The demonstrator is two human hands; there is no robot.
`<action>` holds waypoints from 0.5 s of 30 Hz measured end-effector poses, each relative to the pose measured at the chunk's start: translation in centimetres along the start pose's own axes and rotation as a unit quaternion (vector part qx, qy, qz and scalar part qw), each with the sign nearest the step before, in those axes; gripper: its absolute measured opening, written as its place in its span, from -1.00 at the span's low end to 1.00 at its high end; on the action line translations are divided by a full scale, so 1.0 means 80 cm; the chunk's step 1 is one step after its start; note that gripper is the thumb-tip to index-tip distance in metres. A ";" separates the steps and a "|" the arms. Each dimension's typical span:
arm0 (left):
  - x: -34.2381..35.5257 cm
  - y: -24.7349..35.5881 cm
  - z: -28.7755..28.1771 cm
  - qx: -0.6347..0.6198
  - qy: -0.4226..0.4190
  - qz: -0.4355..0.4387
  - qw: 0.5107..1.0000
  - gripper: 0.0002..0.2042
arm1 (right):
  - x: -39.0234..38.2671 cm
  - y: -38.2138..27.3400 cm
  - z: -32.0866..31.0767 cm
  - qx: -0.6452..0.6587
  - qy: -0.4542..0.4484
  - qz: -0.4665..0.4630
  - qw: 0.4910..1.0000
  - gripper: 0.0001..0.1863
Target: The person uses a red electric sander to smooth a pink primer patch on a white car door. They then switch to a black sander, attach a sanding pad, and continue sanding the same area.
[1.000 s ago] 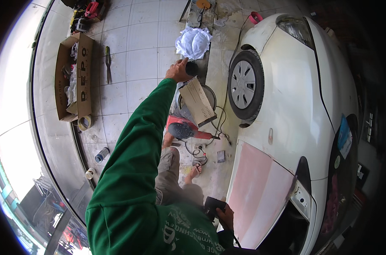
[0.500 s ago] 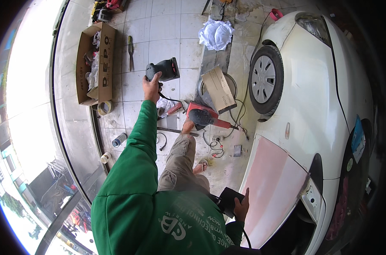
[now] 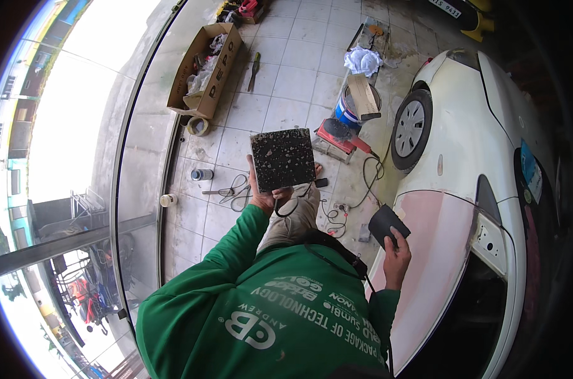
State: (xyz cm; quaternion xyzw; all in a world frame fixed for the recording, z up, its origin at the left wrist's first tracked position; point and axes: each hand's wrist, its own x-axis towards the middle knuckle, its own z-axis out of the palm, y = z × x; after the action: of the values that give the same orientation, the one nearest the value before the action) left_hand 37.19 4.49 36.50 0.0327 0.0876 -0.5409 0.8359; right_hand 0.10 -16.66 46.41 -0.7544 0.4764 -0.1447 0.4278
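My left hand (image 3: 264, 194) grips a black handheld sander (image 3: 281, 158), turned so that its square, speckled pad faces up; a cord hangs below it. My right hand (image 3: 397, 249) holds a dark rectangular sheet, apparently sandpaper (image 3: 387, 224), beside the white car's pink-patched door panel (image 3: 417, 240). Beyond the left hand, a red power tool (image 3: 337, 134) lies near a blue-and-white bucket (image 3: 347, 110) with cardboard (image 3: 362, 88) on top. A white cloth (image 3: 362, 60) sits farther up.
At the upper left are a cardboard box (image 3: 198, 82), a tape roll (image 3: 198, 126), a green-handled tool (image 3: 255, 71), a can (image 3: 202, 174) and a glass doorframe (image 3: 135, 104). Cables (image 3: 334, 224) lie on the floor. The car's wheel (image 3: 410, 129) is at the right.
My left hand has drawn the sander back toward my body and flipped it pad-up. My right hand has risen with the dark sheet beside the panel. The view has shifted.
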 end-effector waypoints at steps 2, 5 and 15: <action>-0.032 -0.038 0.029 0.050 0.040 0.028 0.998 -0.18 | -0.027 -0.036 -0.014 0.024 0.021 -0.038 0.999 -0.65; -0.056 -0.091 0.093 0.152 0.163 0.134 0.966 -0.24 | -0.072 -0.079 -0.022 0.082 0.050 -0.097 0.991 -0.62; -0.119 -0.165 0.280 0.707 -0.148 0.155 0.674 -0.23 | -0.147 -0.137 0.008 0.573 -0.055 -0.049 0.816 0.03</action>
State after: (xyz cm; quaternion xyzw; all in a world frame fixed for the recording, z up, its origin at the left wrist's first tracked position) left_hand 23.89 4.28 60.78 0.5465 -0.4519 -0.3022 0.6370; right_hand 1.08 -4.43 56.80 -0.4018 0.2454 -0.3709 0.8005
